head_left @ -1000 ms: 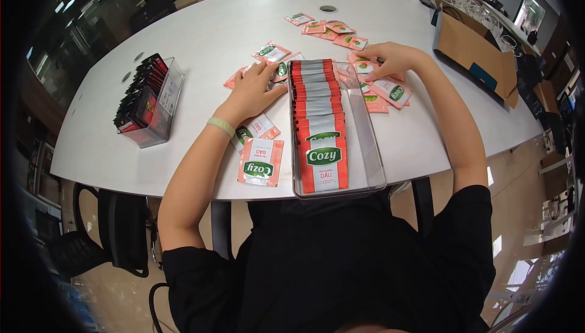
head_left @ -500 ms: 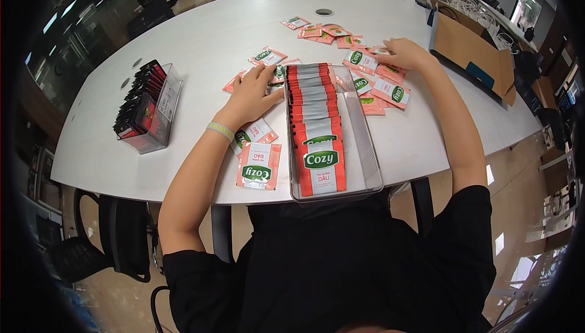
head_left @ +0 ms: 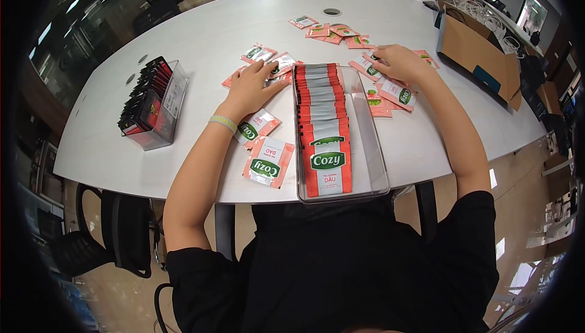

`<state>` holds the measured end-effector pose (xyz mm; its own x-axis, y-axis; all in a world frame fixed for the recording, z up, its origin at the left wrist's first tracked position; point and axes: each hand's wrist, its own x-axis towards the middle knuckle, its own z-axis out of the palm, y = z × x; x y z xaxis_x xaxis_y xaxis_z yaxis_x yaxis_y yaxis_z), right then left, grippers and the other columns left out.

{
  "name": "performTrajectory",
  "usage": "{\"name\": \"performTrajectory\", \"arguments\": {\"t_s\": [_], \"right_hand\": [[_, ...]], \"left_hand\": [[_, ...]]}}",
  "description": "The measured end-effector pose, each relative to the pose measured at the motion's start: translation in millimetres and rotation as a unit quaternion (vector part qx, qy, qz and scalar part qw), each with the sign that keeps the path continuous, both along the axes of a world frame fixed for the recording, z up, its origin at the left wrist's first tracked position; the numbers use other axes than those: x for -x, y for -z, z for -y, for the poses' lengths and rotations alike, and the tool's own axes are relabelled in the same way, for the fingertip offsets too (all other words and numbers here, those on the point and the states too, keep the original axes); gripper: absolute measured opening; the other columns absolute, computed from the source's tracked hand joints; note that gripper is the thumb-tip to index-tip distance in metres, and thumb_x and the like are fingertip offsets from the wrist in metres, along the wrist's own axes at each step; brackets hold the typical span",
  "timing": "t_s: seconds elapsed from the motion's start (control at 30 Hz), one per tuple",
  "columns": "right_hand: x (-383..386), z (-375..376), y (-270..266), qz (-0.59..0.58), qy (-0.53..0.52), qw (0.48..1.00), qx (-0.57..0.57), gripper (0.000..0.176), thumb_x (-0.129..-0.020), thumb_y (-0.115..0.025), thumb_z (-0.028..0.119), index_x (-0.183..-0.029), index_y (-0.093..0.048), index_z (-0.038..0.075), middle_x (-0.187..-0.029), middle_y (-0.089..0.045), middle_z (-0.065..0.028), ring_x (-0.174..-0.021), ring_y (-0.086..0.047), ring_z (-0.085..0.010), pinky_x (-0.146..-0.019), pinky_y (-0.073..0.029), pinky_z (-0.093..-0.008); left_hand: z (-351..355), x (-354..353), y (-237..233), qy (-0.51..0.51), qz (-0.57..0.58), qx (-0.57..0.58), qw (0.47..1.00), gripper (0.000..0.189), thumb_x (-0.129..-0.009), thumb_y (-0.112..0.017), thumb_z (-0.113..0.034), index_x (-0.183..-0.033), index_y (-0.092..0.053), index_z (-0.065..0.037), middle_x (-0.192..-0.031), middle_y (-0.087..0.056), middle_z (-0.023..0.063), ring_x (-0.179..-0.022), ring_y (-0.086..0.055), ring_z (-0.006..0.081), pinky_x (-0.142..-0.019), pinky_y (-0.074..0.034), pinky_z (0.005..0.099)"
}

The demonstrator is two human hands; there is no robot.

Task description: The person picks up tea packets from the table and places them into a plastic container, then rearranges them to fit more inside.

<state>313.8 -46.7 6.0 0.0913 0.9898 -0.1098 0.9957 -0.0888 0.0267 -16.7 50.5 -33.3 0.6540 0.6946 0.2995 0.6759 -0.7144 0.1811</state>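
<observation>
Head cam, nearest first: a long clear plastic tray [head_left: 373, 150] hangs right at the table [head_left: 109, 156] edge. A tight row [head_left: 326, 150] of glossy red-and-white packets fills its left side, and the right side is bare. One flat sachet [head_left: 268, 163] lies just left of it. Further up, left hand [head_left: 250, 88] lies flat, fingers spread, on loose sachets [head_left: 257, 124] just beside the tray. Right hand [head_left: 396, 63] presses flat on the other pile [head_left: 399, 94]. Neither hand grips anything. Plenty of open white tabletop beyond.
</observation>
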Motion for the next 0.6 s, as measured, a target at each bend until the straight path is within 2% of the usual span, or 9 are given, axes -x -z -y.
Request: {"name": "performTrajectory", "arguments": {"t_s": [0.07,0.1,0.17,0.2,0.27,0.33,0.4,0.47,0.6], "right_hand": [[1,4,9,-0.06,-0.105,0.984,-0.133,0.046,-0.086,-0.053,0.039,-0.124,-0.054,0.013,-0.127,-0.05,-0.0177,-0.112,-0.052,-0.0297,-0.09,-0.043,-0.0394],[7,6,13,-0.06,-0.106,0.984,-0.13,0.046,-0.086,-0.053,0.039,-0.124,-0.054,0.013,-0.127,-0.05,-0.0177,-0.112,-0.052,-0.0297,-0.09,-0.043,-0.0394],[21,5,23,-0.094,-0.219,0.95,-0.202,0.047,-0.088,-0.051,0.039,-0.126,-0.053,0.011,-0.142,-0.034,-0.0163,-0.126,-0.041,-0.0293,-0.101,-0.036,-0.0379],[30,6,24,-0.095,-0.221,0.95,-0.2,0.047,-0.088,-0.051,0.039,-0.126,-0.053,0.011,-0.142,-0.034,-0.0163,-0.126,-0.041,-0.0293,-0.101,-0.036,-0.0379],[43,8,22,-0.097,-0.206,0.967,-0.115,0.05,-0.089,-0.049,0.044,-0.128,-0.052,0.012,-0.148,-0.022,-0.013,-0.133,-0.031,-0.0271,-0.107,-0.028,-0.0396],[46,8,18,-0.12,-0.207,0.966,-0.095,0.051,-0.09,-0.047,0.047,-0.128,-0.052,0.013,-0.146,-0.028,-0.0141,-0.131,-0.033,-0.0288,-0.106,-0.029,-0.0397],[40,2,22,-0.023,-0.209,0.97,-0.125,0.051,-0.09,-0.046,0.046,-0.127,-0.052,0.011,-0.144,-0.031,-0.0168,-0.129,-0.036,-0.0306,-0.105,-0.03,-0.038],[39,2,20,0.006,-0.183,0.977,-0.109,0.05,-0.091,-0.046,0.046,-0.125,-0.053,0.011,-0.142,-0.033,-0.0183,-0.128,-0.037,-0.0313,-0.105,-0.031,-0.0378],[35,0,27,0.034,-0.142,0.98,-0.137,0.047,-0.091,-0.044,0.044,-0.122,-0.055,0.009,-0.14,-0.034,-0.0214,-0.126,-0.039,-0.0321,-0.103,-0.033,-0.039]], "left_hand": [[-1,3,-3,-0.005,0.008,-0.003,1.0,0.063,-0.086,-0.046,-0.056,-0.126,-0.051,-0.008,-0.123,-0.052,0.0148,-0.117,-0.048,0.0285,-0.102,-0.026,0.048],[0,4,-5,-0.007,0.006,0.003,1.0,0.059,-0.086,-0.047,-0.053,-0.125,-0.051,-0.008,-0.117,-0.055,0.0136,-0.111,-0.051,0.0281,-0.101,-0.029,0.0468],[-9,6,1,0.002,0.029,0.012,1.0,0.057,-0.087,-0.048,-0.051,-0.125,-0.051,-0.008,-0.115,-0.056,0.0133,-0.11,-0.051,0.028,-0.1,-0.029,0.0472],[-11,7,3,0.013,0.049,0.019,0.999,0.056,-0.087,-0.049,-0.049,-0.124,-0.052,-0.008,-0.113,-0.056,0.013,-0.109,-0.051,0.0279,-0.1,-0.029,0.0477],[-13,7,8,-0.001,0.052,-0.009,0.999,0.05,-0.087,-0.05,-0.043,-0.123,-0.053,-0.008,-0.112,-0.056,0.0135,-0.108,-0.052,0.0284,-0.098,-0.032,0.0457],[-15,8,6,0.002,0.056,0.006,0.998,0.046,-0.088,-0.052,-0.039,-0.123,-0.053,-0.009,-0.115,-0.055,0.0154,-0.109,-0.051,0.0302,-0.096,-0.035,0.0434],[-19,8,11,-0.015,0.06,-0.023,0.998,0.044,-0.088,-0.052,-0.036,-0.123,-0.053,-0.01,-0.118,-0.054,0.0162,-0.111,-0.05,0.0314,-0.096,-0.036,0.043],[-23,9,16,-0.031,0.064,-0.052,0.996,0.042,-0.088,-0.053,-0.034,-0.122,-0.053,-0.01,-0.121,-0.052,0.017,-0.112,-0.049,0.0326,-0.096,-0.037,0.0425],[-20,4,15,0.068,0.096,-0.101,0.988,0.038,-0.088,-0.052,-0.031,-0.122,-0.054,-0.013,-0.13,-0.046,0.0179,-0.122,-0.042,0.0344,-0.099,-0.033,0.0458]]}}
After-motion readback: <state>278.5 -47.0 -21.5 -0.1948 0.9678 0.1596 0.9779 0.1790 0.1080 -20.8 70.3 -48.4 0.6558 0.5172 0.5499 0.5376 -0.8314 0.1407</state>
